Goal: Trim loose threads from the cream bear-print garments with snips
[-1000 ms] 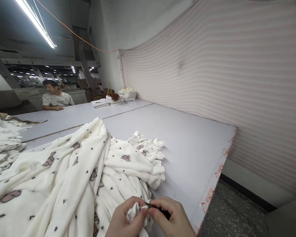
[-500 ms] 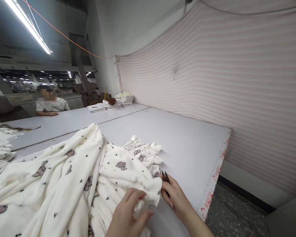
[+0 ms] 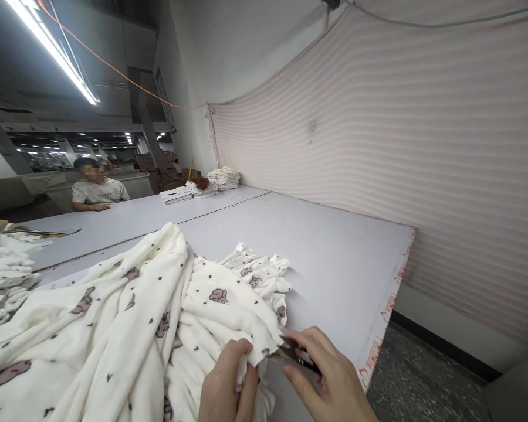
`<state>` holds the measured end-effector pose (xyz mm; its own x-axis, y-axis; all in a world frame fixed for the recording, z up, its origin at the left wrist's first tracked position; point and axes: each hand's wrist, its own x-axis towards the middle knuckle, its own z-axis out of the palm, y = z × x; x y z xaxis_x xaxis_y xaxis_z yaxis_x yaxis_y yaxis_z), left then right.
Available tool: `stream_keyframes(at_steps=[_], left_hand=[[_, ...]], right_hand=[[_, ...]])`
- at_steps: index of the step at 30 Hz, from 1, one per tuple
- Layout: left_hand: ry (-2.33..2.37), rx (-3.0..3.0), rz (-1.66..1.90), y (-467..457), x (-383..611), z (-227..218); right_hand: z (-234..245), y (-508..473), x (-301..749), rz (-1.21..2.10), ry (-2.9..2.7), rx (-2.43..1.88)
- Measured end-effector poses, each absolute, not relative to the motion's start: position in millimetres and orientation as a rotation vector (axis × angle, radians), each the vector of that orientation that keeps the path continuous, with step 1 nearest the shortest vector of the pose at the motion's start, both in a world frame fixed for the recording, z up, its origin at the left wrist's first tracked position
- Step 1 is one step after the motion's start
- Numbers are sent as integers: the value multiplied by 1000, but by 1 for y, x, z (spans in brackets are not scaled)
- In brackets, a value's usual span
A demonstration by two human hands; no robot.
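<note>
A large white fleece cloth (image 3: 127,316) printed with small brown animals and dots lies heaped on the grey table (image 3: 334,258). At the bottom of the view my left hand (image 3: 229,387) pinches an edge of that cloth between thumb and fingers. Just to its right my right hand (image 3: 330,381) is closed round a small dark tool, probably thread snips (image 3: 297,354), whose tip points at the pinched edge.
More white cloth is piled at the far left (image 3: 4,269). A person in a white shirt (image 3: 97,190) sits at the far side. Folded stacks (image 3: 222,177) lie at the back. The table's right edge (image 3: 387,310) drops to the floor beside a striped fabric wall.
My left hand has closed on the cloth's edge after resting flat. My right hand has dropped lower and turned the snips sideways toward that edge.
</note>
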<state>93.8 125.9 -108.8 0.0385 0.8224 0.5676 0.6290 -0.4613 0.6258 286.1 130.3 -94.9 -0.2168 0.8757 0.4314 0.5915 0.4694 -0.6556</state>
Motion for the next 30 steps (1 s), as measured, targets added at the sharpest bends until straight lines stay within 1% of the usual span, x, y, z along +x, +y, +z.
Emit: stream_keyframes(at_steps=[5,7,9,14,16,21,24,30], left_hand=[[1411,2331,1338,126,94,-106],[1392,2401,1328,127,94,-104],[1391,2430,1336,127,93,-103],[1382,2476,1345,128,93,-106],[1378,2480,1342,127,93,-107],[1395,2373,1399,124,95,-106],[1385,2250,1454,123,96,-104],[1302,2010,1419,125,96,-103]], right_hand=[[-97,116,284,7,-2070,-1083],[-97,117,279,-47,-2067,-1068],[-95,117,276,19,-2033,-1117],[-82,116,281,388,-1961,-1254],[-74,115,282,478,-1991,-1254],[-70,118,280,470,-1977,-1254],[-76,122,278,542,-1901,-1225],[-85,124,275,650,-1805,-1168]])
